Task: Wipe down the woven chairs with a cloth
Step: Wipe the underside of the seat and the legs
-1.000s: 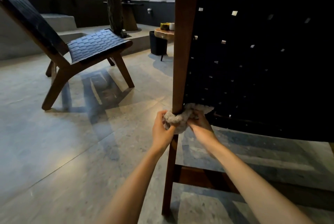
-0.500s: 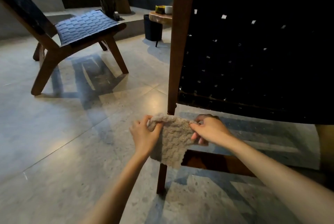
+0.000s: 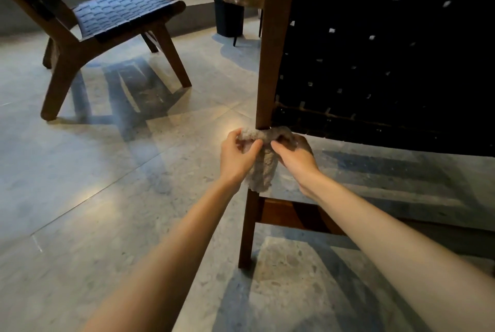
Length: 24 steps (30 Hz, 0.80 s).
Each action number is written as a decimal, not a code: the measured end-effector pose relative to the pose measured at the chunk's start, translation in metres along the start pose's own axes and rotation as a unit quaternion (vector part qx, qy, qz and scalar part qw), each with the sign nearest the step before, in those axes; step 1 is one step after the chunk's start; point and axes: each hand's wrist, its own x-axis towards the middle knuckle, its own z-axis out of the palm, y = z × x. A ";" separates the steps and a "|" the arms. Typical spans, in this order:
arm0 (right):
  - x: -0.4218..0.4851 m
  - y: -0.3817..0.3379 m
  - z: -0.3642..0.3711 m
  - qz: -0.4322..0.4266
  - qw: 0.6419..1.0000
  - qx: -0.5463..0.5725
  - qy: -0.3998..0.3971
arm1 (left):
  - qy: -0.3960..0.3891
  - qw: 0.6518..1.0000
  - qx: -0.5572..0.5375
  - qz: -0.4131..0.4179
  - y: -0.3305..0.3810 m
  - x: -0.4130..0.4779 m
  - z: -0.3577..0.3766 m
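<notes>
Wrapping the cloth (image 3: 263,168) back round the wooden post (image 3: 276,36) of the near chair (image 3: 388,63) is the change. Half a second ago it was held spread flat in front of the post. Now the left hand (image 3: 237,157) and right hand (image 3: 294,157) both pinch it, bunched just under the woven back, with a tail hanging down. Another rub along the post looks likely, though the far side is hidden.

Left hand (image 3: 238,156) and right hand (image 3: 293,156) grip a beige cloth (image 3: 263,168) wrapped around the near woven chair's wooden back post (image 3: 270,63); a second woven chair (image 3: 107,18) stands beyond on the stone floor (image 3: 107,197).
</notes>
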 end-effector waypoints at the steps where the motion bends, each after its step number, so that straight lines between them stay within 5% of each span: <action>1: 0.000 0.000 0.003 -0.005 1.000 -0.012 -0.003 | -0.004 1.000 -0.007 -0.001 -0.003 0.001 0.003; 13: 0.008 0.036 0.020 -0.084 0.984 -0.155 0.012 | 0.025 0.999 -0.012 0.030 -0.026 -0.008 0.015; 24: -0.043 0.099 0.019 -0.135 0.974 -0.178 -0.022 | 0.017 0.996 -0.034 -0.087 -0.097 -0.079 0.005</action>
